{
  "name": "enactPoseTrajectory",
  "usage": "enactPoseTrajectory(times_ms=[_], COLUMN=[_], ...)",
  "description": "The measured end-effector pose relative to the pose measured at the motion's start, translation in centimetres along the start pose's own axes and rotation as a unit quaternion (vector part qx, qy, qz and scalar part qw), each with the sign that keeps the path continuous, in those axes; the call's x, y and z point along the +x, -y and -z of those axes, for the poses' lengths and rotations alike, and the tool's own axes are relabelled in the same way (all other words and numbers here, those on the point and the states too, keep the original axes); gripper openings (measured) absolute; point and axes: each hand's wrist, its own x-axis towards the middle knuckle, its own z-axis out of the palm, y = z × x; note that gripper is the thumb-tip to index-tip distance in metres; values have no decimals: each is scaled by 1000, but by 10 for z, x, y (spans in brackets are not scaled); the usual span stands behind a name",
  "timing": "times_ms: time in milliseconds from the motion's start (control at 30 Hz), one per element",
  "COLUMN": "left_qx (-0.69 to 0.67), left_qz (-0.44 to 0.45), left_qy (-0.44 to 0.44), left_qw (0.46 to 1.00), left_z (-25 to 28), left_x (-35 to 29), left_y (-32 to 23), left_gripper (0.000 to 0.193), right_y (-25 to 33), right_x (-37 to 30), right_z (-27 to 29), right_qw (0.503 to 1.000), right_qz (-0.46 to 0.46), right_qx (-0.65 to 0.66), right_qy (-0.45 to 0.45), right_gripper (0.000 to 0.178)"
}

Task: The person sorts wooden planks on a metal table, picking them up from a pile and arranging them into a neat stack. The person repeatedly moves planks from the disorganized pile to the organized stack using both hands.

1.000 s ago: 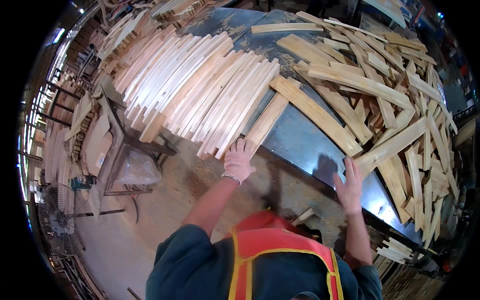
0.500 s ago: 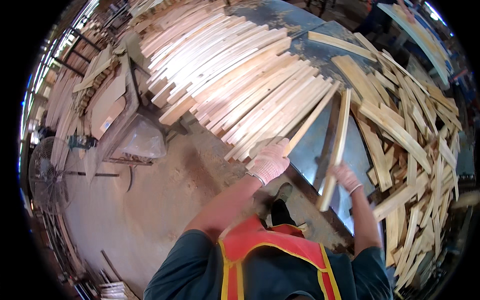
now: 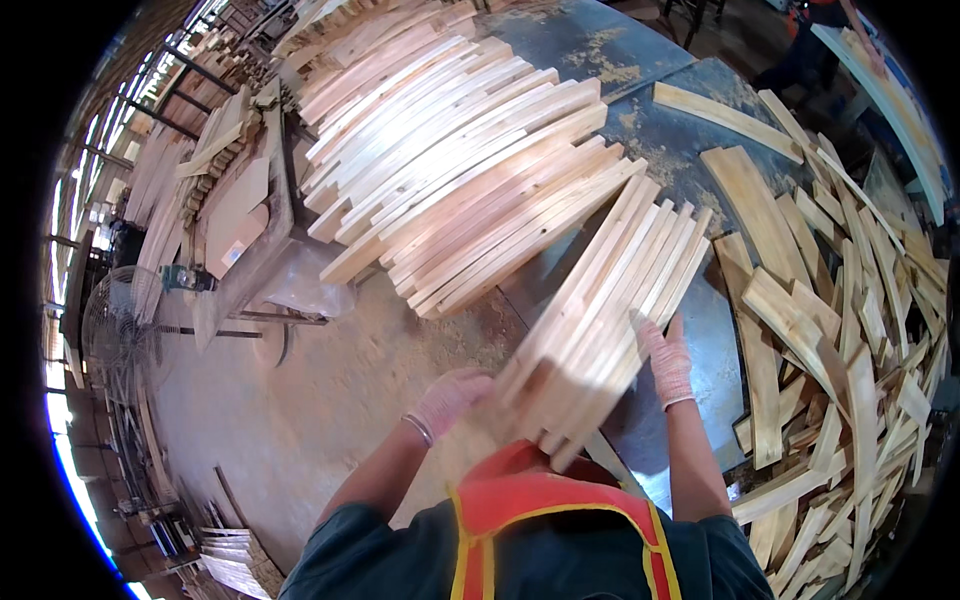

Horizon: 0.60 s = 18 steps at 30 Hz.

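Observation:
A bundle of several pale wooden strips (image 3: pixel 610 310) lies side by side and slanted in front of me, its near ends jutting past the table edge toward my apron. My left hand (image 3: pixel 450 402), in a pale pink glove, is at the left side of the bundle's near end, fingers stretched toward it; whether they touch is blurred. My right hand (image 3: pixel 668 365), gloved the same way, rests along the bundle's right side, with fingers extended and spread. Beyond the bundle, a wide row of strips (image 3: pixel 460 160) covers the table's left part.
On the right is a jumbled heap of wooden pieces (image 3: pixel 850 350). The dark metal tabletop (image 3: pixel 650 110) carries sawdust. At left stand a fan (image 3: pixel 125 320) and a side table (image 3: pixel 275 200) with cardboard. Another person works by a pale board (image 3: pixel 880 100) at far right.
The strips nearest me have been separated from the row and gathered into a slanted bundle. My left hand has come nearer and left; my right hand has let go of the single strip.

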Motion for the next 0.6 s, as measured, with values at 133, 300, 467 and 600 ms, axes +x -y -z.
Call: enactPoseTrajectory(times_ms=[133, 300, 467, 600], left_qx=[174, 426, 332, 236], left_qz=[-112, -111, -192, -424], left_qy=[-97, -101, -12, -47], left_qw=[974, 892, 923, 873], left_z=[-40, -127, -117, -103], left_x=[47, 128, 120, 25], left_y=[-68, -156, -170, -251], left_gripper=[74, 99, 110, 95], right_y=[41, 12, 86, 185], right_x=[4, 35, -15, -62], right_z=[13, 14, -15, -21], right_qw=[995, 971, 999, 967], right_qz=[-74, -89, -10, 238], right_qx=[-52, -222, 10, -12], right_qy=[38, -21, -32, -95], right_gripper=[74, 74, 70, 71])
